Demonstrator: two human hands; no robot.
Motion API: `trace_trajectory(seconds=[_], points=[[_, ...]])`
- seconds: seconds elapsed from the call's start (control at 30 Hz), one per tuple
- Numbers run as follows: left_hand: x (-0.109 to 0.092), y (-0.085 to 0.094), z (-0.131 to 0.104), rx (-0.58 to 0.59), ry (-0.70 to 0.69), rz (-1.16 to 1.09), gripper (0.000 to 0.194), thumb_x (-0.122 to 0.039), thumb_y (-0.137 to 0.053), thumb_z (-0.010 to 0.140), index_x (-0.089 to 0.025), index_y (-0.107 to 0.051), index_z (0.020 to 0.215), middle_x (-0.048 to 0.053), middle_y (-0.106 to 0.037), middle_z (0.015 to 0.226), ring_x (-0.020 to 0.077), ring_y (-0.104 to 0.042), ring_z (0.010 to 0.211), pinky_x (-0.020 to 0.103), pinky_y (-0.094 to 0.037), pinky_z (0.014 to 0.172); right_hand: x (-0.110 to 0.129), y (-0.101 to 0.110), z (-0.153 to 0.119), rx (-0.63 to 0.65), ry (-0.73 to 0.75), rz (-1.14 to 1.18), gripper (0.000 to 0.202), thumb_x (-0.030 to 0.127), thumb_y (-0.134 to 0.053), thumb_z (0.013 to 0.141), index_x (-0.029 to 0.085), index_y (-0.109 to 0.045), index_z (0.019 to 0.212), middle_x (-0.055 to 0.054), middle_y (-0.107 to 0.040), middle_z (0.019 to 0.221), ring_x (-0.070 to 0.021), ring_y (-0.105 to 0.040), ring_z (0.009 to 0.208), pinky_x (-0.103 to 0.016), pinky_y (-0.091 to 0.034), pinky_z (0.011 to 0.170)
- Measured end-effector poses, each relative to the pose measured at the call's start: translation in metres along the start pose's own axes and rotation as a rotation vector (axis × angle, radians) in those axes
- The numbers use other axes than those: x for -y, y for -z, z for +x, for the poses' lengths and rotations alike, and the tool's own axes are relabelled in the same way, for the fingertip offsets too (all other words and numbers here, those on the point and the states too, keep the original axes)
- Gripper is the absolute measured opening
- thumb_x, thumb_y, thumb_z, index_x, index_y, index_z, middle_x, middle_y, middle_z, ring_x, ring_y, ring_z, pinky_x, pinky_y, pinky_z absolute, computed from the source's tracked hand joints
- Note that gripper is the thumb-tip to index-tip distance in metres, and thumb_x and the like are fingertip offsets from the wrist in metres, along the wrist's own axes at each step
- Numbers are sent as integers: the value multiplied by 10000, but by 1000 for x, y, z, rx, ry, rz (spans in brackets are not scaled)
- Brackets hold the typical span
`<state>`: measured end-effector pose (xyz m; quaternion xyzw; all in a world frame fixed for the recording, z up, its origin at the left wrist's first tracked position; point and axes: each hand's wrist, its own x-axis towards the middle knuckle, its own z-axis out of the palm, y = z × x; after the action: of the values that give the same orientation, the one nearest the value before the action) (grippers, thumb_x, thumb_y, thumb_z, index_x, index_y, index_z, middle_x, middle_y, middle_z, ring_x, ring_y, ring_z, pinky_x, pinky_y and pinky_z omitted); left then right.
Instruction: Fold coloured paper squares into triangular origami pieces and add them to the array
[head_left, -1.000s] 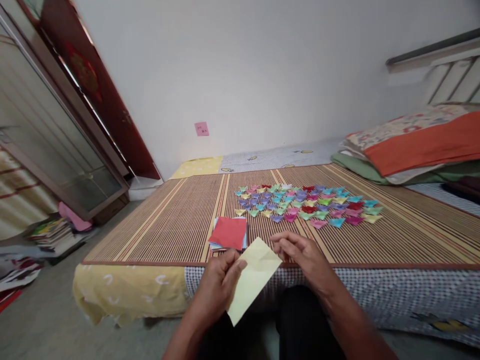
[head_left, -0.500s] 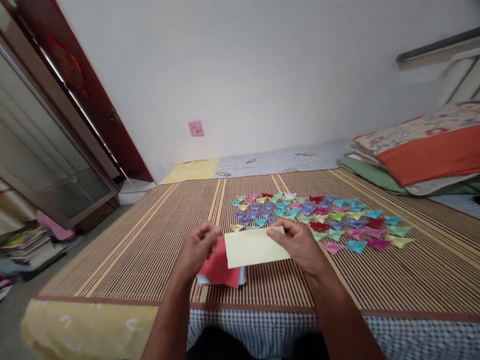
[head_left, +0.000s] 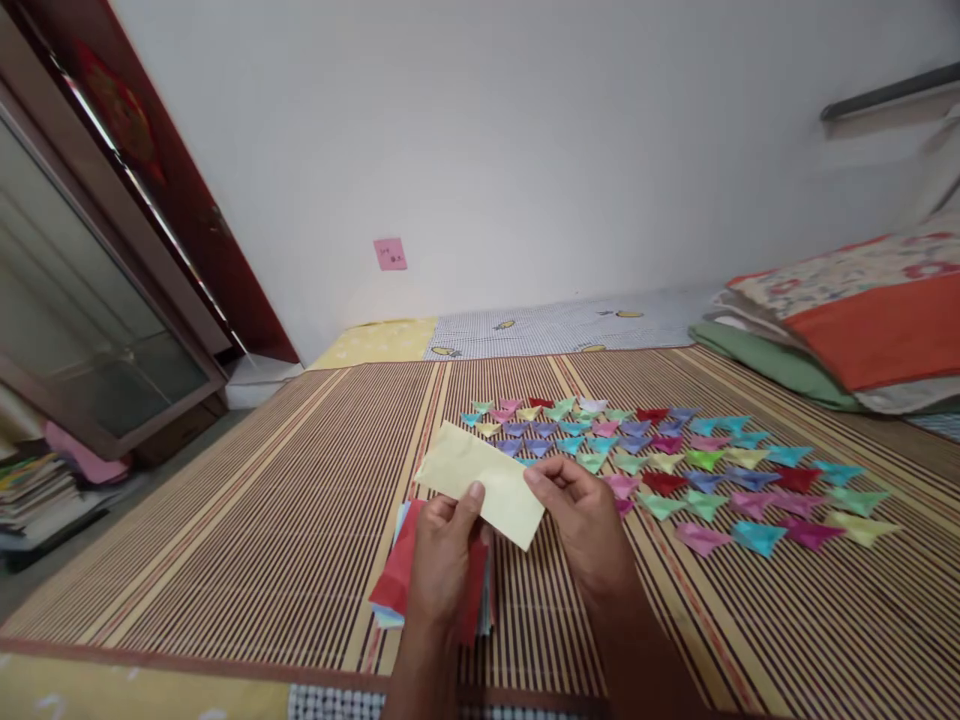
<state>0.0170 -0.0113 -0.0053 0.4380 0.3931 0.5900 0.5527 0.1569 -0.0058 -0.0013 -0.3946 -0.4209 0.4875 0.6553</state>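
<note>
A pale yellow sheet of paper (head_left: pixel 480 475), folded into a long rectangle, is held tilted above the mat. My left hand (head_left: pixel 444 545) pinches its lower edge, thumb on top. At the sheet's right end, my right hand (head_left: pixel 581 515) grips it between thumb and fingers. Under and behind my left hand lies a stack of coloured paper (head_left: pixel 395 577), red on top with pale blue and white edges showing; the hand and forearm cover part of it. Beyond the hands, several rows of small folded paper shapes (head_left: pixel 667 462) in many colours spread to the right.
A striped bamboo mat (head_left: pixel 300 520) covers the bed. Folded bedding (head_left: pixel 862 330) is piled at the right. A pink note (head_left: pixel 390 254) is stuck on the white wall (head_left: pixel 525 150). Books (head_left: pixel 37 495) are stacked on the floor at the left, by a glass-fronted cabinet (head_left: pixel 97 270).
My left hand, earlier beside the sheet's left end, has moved right and taken hold of its lower edge. The sheet has turned, its left end now higher. The view has shifted slightly.
</note>
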Motion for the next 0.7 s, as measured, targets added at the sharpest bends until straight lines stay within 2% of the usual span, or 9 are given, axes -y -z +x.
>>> trace_trajectory(seconds=[0.1, 0.2, 0.33, 0.47, 0.57, 0.7], points=[[-4, 12, 5, -12, 9, 70, 480, -476, -782, 802, -141, -597, 513, -12, -552, 484, 95, -449, 480, 227, -352, 507, 1, 2, 4, 98, -17, -74, 298, 453, -802, 797, 176, -693, 792, -1, -675, 702, -140, -598, 632, -234, -478, 582], [-6, 17, 7, 54, 38, 101, 424, -471, -794, 789, -123, -682, 573, 9, -614, 515, 113, -501, 492, 233, -399, 524, 1, -1, 6, 180, -47, -145, 287, 441, -799, 788, 172, -720, 851, -20, -701, 731, -153, -604, 624, -249, -477, 562], [-4, 20, 10, 95, 72, 70, 312, -428, -792, 809, -117, -792, 792, 50, -731, 662, 141, -584, 560, 251, -461, 582, 1, -5, 8, 173, 8, -227, 238, 406, -734, 849, 180, -691, 790, 2, -648, 674, -139, -557, 588, -243, -447, 537], [-3, 19, 13, 88, 83, 32, 270, -393, -808, 803, -124, -806, 826, 52, -753, 702, 128, -580, 542, 252, -473, 589, 4, -1, 8, 184, 77, -387, 273, 391, -608, 932, 176, -660, 772, 7, -592, 638, -137, -508, 573, -240, -390, 507], [-5, 17, 13, 88, 78, -29, 238, -374, -801, 817, -140, -785, 776, 19, -722, 656, 116, -569, 540, 248, -478, 615, 6, 2, 8, 206, 54, -370, 299, 408, -579, 941, 176, -631, 760, 14, -554, 639, -135, -482, 576, -241, -381, 508], [-8, 23, 10, 113, 78, 3, 315, -401, -794, 824, -135, -726, 668, 5, -658, 598, 106, -532, 556, 213, -421, 570, 7, 1, 8, 223, 39, -323, 304, 421, -582, 945, 179, -609, 762, 28, -531, 635, -122, -463, 562, -233, -380, 505]])
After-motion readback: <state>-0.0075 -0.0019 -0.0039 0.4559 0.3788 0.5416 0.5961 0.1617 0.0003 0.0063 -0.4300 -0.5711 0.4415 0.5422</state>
